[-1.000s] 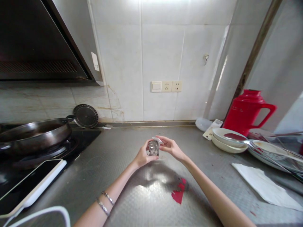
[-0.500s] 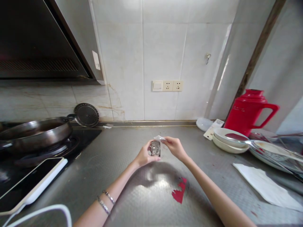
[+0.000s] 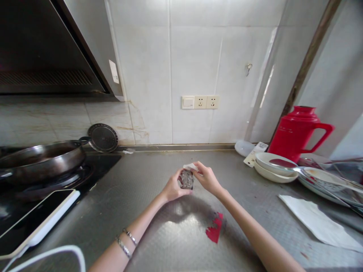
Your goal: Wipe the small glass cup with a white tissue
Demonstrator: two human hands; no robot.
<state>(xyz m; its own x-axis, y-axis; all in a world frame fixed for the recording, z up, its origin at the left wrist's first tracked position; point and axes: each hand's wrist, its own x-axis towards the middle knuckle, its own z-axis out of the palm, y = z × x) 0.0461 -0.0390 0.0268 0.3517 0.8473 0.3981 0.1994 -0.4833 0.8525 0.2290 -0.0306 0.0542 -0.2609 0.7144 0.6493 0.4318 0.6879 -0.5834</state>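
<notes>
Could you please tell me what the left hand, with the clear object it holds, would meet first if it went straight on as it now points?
Most likely the white scrap pinched by the right hand, just beyond the clear object in the left hand; with one view, depth is unsure.

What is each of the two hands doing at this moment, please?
Left hand: closed around a small clear glass object.
Right hand: pinching a white tissue at the object's top.
</notes>
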